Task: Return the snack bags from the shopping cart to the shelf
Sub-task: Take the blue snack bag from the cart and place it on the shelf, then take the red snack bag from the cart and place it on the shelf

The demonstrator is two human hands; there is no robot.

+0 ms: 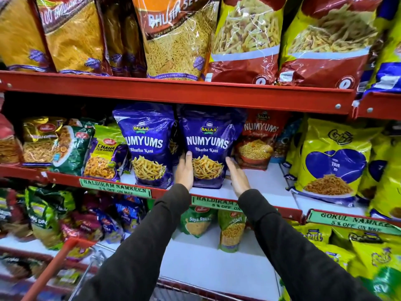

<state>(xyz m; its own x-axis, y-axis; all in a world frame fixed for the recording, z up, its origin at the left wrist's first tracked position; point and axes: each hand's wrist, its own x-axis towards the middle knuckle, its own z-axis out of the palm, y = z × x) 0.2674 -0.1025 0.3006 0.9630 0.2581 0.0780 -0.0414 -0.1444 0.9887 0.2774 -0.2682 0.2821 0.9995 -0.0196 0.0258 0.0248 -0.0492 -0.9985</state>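
Note:
A purple Numyums snack bag (208, 135) stands upright on the middle shelf (267, 185), which has a white floor and a red front edge. My left hand (184, 170) lies flat against the bag's lower left side, thumb on its front. My right hand (237, 178) is at the bag's lower right edge with fingers straight; I cannot tell whether it touches. A second, identical purple Numyums bag (147, 144) stands just to the left. The shopping cart (86, 270) shows only a red handle and wire rim at the bottom left.
A red Numyums bag (258, 140) stands right of the held bag, yellow bags (334, 157) further right. Large snack bags (178, 38) fill the upper shelf. Green Haldiram packets (197, 220) sit on the lower shelf. Green price labels (115, 187) hang on the shelf edge.

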